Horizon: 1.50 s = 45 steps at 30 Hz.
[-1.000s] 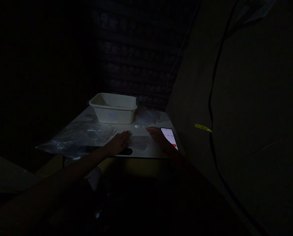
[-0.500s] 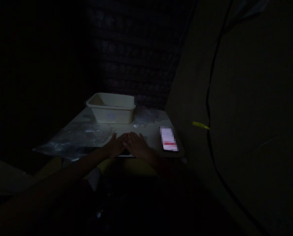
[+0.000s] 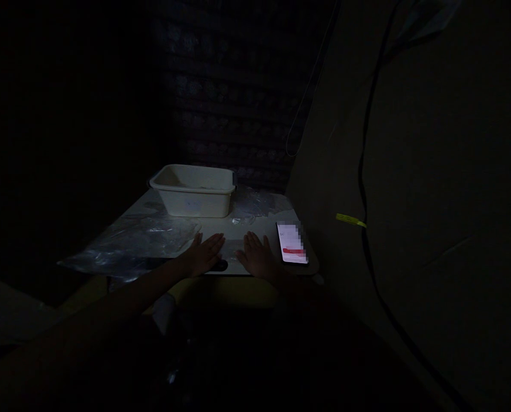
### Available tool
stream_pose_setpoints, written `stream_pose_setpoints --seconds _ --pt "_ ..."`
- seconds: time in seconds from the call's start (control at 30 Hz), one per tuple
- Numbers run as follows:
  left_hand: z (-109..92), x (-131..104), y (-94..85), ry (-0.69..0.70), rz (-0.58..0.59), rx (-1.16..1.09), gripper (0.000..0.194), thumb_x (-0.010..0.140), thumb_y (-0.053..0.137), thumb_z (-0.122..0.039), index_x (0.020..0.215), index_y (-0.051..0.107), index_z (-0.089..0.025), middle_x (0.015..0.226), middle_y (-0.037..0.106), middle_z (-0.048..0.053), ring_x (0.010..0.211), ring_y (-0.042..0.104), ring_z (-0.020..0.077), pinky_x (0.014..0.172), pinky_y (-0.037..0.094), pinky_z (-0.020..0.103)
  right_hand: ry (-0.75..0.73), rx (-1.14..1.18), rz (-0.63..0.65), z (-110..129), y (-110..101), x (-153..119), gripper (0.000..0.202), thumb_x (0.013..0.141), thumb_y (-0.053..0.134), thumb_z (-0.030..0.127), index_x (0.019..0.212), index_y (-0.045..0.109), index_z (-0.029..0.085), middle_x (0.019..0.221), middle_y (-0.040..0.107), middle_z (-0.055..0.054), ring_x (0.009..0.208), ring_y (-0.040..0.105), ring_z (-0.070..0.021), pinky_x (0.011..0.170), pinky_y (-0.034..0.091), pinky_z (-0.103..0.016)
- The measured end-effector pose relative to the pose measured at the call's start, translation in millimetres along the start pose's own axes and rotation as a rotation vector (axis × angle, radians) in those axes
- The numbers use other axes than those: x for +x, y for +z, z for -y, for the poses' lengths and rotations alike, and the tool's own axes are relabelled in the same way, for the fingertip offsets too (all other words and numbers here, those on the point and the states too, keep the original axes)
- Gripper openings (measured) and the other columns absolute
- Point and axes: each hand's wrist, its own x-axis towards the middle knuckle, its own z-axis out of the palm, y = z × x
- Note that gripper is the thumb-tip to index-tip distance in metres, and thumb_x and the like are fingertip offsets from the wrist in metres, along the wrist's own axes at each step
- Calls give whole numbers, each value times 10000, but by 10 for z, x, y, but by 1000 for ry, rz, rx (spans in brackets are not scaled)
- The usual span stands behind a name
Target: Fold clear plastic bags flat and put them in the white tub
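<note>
The scene is very dark. My left hand (image 3: 204, 255) lies flat, palm down, on a small white table (image 3: 264, 226) near its front edge, fingers apart and holding nothing. My right hand (image 3: 257, 258) lies flat beside it, a short gap between them, also holding nothing. Between the two hands a thin clear sheet (image 3: 233, 249) rests on the table. A lit phone (image 3: 292, 243) lies just right of my right hand. Under my left hand's edge sits a small dark oval object (image 3: 221, 265).
A white plastic tub (image 3: 193, 190) stands at the back of the table. Crumpled clear plastic bags (image 3: 130, 243) cover the left side and more plastic (image 3: 257, 203) lies behind the phone. A wall with a dark cable (image 3: 369, 189) and yellow tag (image 3: 350, 220) rises at right.
My right hand swept from beside the phone to meet my left hand, then moved back right a little. The left hand stayed in place.
</note>
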Motion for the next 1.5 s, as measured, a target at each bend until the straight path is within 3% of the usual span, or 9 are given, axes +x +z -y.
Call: stream_pose_setpoints --seconds 0.3,0.5,0.8,0.93,1.07,1.17,1.27,1.37,1.5 --pt "19 3 19 -6 -13 -6 469 800 162 -284 1235 192 -111 1297 163 142 1184 148 206 893 34 497 109 -78 -37 -171 -155 -2 465 788 230 392 981 519 82 1101 466 -179 1068 347 -261 893 116 -479" --pt "-20 -4 -135 -29 9 -119 480 778 228 -317 1222 238 -135 1274 255 129 1163 207 224 891 83 499 100 9 -13 -217 -245 252 254 733 372 263 908 548 209 965 541 -45 933 444 -171 790 305 -308" --pt "75 184 -364 -225 -177 -717 393 676 394 -284 997 532 -102 985 567 92 859 514 189 738 366 254 -59 -100 -42 -127 -317 457 178 718 412 211 787 575 196 1040 460 -66 1025 314 -209 795 273 -344" --pt "115 251 -445 -218 -89 -1000 234 561 541 -262 745 627 -144 653 616 6 597 535 148 543 378 200 -175 -31 -159 -9 -514 444 149 719 426 209 749 571 195 1118 411 -54 1107 211 -221 853 200 -381" --pt "65 247 -515 -257 -22 -1239 163 555 569 -285 537 597 -125 414 506 -30 390 423 83 406 302 187 -153 324 -337 31 -524 461 205 710 426 203 887 527 184 1132 404 -67 1082 288 -183 871 235 -334" --pt "19 244 -524 -357 -135 -1473 191 559 583 -298 604 598 -113 479 553 -6 420 456 89 433 337 200 159 802 -412 -38 -429 474 340 704 416 239 1035 422 163 1117 419 -87 1005 395 -164 818 326 -301" --pt "-18 252 -506 -443 -245 -1663 217 533 613 -284 653 593 -104 551 591 22 467 501 105 478 379 225 440 1305 -132 -104 -345 448 333 711 394 354 973 444 156 943 526 -78 814 517 -153 700 407 -302" --pt "-65 250 -491 -482 -315 -1771 229 506 635 -255 667 588 -99 579 604 30 495 521 108 517 401 238 386 1604 222 -82 -310 399 301 672 451 410 811 509 150 743 566 -45 641 545 -126 617 428 -292" --pt "-128 229 -495 -513 -316 -1825 215 477 646 -202 652 586 -92 578 607 29 520 540 122 560 418 259 267 1655 188 19 -289 388 230 543 605 309 671 519 138 560 527 14 499 500 -89 506 400 -242"
